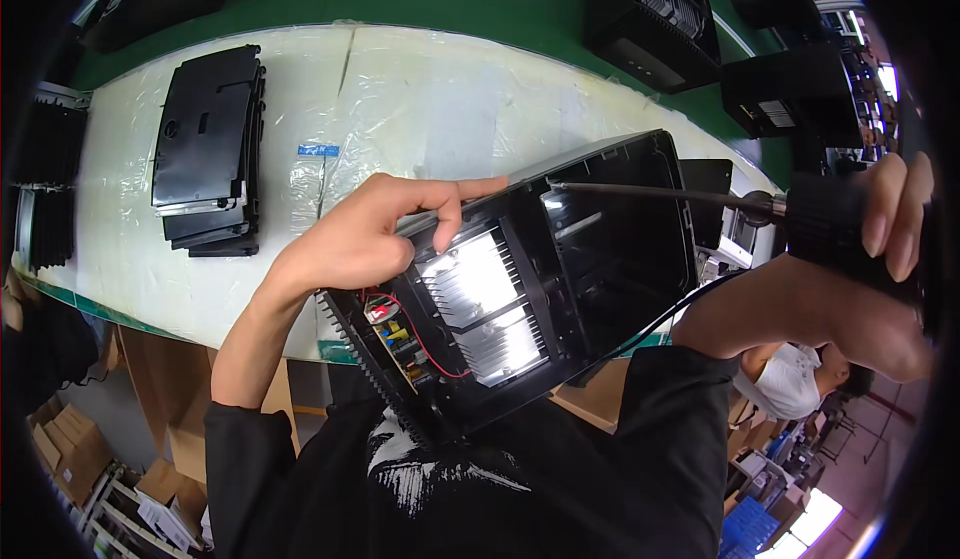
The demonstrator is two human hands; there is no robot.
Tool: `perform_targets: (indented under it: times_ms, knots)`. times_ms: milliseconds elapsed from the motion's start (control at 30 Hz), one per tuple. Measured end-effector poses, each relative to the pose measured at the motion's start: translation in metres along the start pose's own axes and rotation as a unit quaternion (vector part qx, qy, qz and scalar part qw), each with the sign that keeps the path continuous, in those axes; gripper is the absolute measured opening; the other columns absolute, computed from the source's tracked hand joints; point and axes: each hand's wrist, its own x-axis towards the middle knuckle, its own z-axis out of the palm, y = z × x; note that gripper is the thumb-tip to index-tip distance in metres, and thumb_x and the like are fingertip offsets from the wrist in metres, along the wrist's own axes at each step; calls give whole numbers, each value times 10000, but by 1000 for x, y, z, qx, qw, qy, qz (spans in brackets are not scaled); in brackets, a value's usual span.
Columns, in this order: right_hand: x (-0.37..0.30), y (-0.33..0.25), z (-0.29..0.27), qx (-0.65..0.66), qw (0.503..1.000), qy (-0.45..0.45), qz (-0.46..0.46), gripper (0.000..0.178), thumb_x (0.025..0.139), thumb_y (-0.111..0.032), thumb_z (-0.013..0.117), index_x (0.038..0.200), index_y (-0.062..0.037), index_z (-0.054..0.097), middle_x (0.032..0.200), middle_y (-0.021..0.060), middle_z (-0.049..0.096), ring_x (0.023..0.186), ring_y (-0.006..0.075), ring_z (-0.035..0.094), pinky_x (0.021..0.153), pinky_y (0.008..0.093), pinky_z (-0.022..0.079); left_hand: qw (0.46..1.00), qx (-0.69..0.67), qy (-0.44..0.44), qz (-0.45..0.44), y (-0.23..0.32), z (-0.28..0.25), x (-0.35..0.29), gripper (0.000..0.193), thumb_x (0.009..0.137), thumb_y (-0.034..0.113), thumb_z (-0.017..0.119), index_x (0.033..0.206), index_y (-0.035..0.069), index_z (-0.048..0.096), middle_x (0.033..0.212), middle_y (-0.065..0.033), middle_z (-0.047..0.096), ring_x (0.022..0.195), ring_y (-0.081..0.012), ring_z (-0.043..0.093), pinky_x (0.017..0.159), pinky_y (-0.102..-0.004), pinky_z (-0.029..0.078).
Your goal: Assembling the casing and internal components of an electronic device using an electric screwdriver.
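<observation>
A black plastic housing [625,249] lies tilted across the front edge of the table, close to my body. Inside it sit a shiny finned metal heatsink [480,304] and a small circuit board [398,344] with red wires. My left hand [370,229] grips the housing's far rim, one finger stretched along the edge and another bent inside. In my right hand [890,229], at the far right, is a black powered screwdriver [825,214]. Its long thin shaft reaches left across the housing, with the tip at the inner wall near my left fingers. Whether a screw is at the tip is too small to tell.
A stack of flat black panels [205,129] lies on the film-covered table [410,89] at the left. Black box-shaped units [655,24] stand on the green surface beyond. Cardboard boxes [75,449] are below at the left. Another person [795,379] is at the lower right.
</observation>
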Motion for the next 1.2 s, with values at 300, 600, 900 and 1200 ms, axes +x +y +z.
perform_targets:
  times_ms: [300,600,900,1200]
  knots:
    - [-19,27,-2,28,999,-3,33,645,767,-650,452,829,-8,454,651,61,437,534,138,460,466,239,386,999,-24,-9,36,-1,1,1,210,475,-87,348,631,20,440,1302,-221,488,1131,-313,545,914,-331,420]
    - [-49,51,31,68,992,29,101,810,701,-816,378,824,-22,477,627,45,453,532,135,467,489,251,415,999,-10,3,53,-2,2,2,218,464,-82,345,629,22,441,1297,-223,491,1173,-339,515,965,-336,385]
    - [-72,79,38,83,991,32,102,911,638,-896,309,827,-23,486,632,68,509,539,157,517,512,275,450,998,-23,-2,58,-2,2,1,234,483,-75,358,687,-2,444,1292,-177,513,1170,-332,501,992,-329,338]
    - [-77,87,36,12,996,-15,92,921,666,-886,251,828,-17,511,643,76,534,519,169,558,504,294,485,999,5,10,53,-4,3,2,160,497,-77,387,624,13,425,1304,-224,485,1171,-314,517,951,-322,398]
